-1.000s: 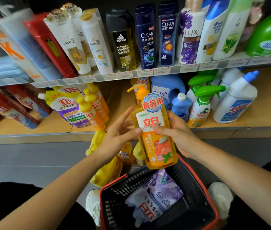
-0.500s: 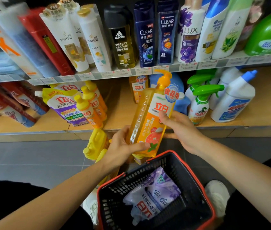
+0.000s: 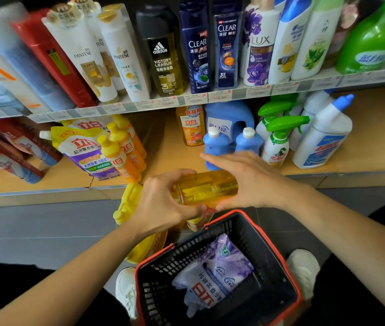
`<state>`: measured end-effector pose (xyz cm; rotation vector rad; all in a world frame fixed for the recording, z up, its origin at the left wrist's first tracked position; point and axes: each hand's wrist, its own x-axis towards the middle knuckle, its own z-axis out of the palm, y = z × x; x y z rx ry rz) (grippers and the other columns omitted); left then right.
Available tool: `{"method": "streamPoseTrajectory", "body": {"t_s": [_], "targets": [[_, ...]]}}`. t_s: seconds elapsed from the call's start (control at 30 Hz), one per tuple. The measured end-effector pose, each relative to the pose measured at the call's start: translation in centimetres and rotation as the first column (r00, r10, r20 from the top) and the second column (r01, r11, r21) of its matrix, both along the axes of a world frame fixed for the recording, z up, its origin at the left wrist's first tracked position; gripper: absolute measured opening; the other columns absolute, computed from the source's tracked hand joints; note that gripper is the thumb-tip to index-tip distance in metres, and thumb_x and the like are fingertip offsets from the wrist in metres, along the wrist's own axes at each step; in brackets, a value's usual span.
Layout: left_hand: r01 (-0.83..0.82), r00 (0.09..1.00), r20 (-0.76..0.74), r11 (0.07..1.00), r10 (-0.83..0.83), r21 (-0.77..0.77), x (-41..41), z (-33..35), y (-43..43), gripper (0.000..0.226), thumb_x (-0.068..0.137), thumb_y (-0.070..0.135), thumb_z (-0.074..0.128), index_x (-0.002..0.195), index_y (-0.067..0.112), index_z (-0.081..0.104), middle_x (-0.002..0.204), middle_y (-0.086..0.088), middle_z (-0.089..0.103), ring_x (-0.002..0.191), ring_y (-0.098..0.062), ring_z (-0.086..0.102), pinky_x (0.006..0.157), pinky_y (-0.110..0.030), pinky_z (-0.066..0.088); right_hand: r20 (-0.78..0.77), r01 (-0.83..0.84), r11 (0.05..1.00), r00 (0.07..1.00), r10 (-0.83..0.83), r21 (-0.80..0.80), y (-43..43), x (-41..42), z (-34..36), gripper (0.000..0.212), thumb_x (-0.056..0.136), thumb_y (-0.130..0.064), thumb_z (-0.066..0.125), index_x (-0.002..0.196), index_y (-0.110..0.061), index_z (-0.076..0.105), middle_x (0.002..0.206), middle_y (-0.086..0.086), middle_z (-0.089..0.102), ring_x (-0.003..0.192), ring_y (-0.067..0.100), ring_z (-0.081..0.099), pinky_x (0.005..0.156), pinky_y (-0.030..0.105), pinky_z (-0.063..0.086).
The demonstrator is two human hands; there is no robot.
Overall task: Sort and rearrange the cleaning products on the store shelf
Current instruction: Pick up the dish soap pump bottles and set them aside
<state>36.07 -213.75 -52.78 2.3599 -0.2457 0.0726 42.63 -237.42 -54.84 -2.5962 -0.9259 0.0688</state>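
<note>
Store shelf (image 3: pixel 170 151) ahead. I see left hand (image 3: pixel 163 205) gripping the bottle (image 3: pixel 208 188); right hand (image 3: pixel 250 182) rests on it, fingers straight.

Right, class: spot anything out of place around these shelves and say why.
Yellow jugs sit on the floor below the lower shelf, beside the basket, rather than shelved. The orange bottle lies sideways in the left hand.

Translucent amber-yellow bottle (image 3: pixel 206 188) at centre; black lattice-walled basket (image 3: pixel 269 234), red-rimmed, lower centre; lilac-and-white pouch (image 3: pixel 217 274), red lettering; white spray bottle (image 3: pixel 277 142), green trigger, right; red tube (image 3: pixel 55 60), upper left.
</note>
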Motion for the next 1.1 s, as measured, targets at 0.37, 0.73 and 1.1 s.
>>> {"method": "streamPoseTrajectory", "body": {"t_s": [0.37,0.73,1.1], "targets": [[0.127,0.98,0.136,0.984,-0.143,0.122,-0.8,0.3,-0.6,0.068,0.06,0.045,0.093,0.122,0.027,0.07,0.108,0.013,0.074,0.094,-0.001,0.069,0.081,-0.031,0.057,-0.238,-0.108,0.992,0.964,0.122,0.071,0.4,-0.4,-1.3,0.098,0.054,-0.073,0.074,0.14,-0.043,0.039,0.126,-0.017,0.063,0.113,0.007,0.06,0.089,0.032,0.052],[0.057,0.993,-0.08,0.952,-0.085,-0.3,0.4,0.2,-0.3,0.034,0.079,0.043,0.077,0.106,0.023,0.077,0.1,0.007,0.076,0.094,-0.012,0.071,0.083,-0.035,0.056,-0.26,0.011,0.956,0.963,0.068,0.292,0.4,-1.2,-2.0,0.086,0.057,-0.059,0.084,0.134,-0.036,0.055,0.113,-0.018,0.069,0.102,-0.002,0.064,0.088,0.03,0.054],[0.191,0.979,0.002,0.922,-0.202,-0.338,0.6,0.1,1.1,0.038,0.101,0.019,0.055,0.138,0.014,0.06,0.135,0.002,0.066,0.129,-0.018,0.059,0.106,-0.05,0.049,-0.355,0.102,0.854,0.929,0.102,0.51,0.9,-1.1,-2.3,0.073,0.062,-0.038,0.093,0.121,-0.059,0.056,0.118,-0.02,0.068,0.108,-0.003,0.065,0.089,0.011,0.049]]}}
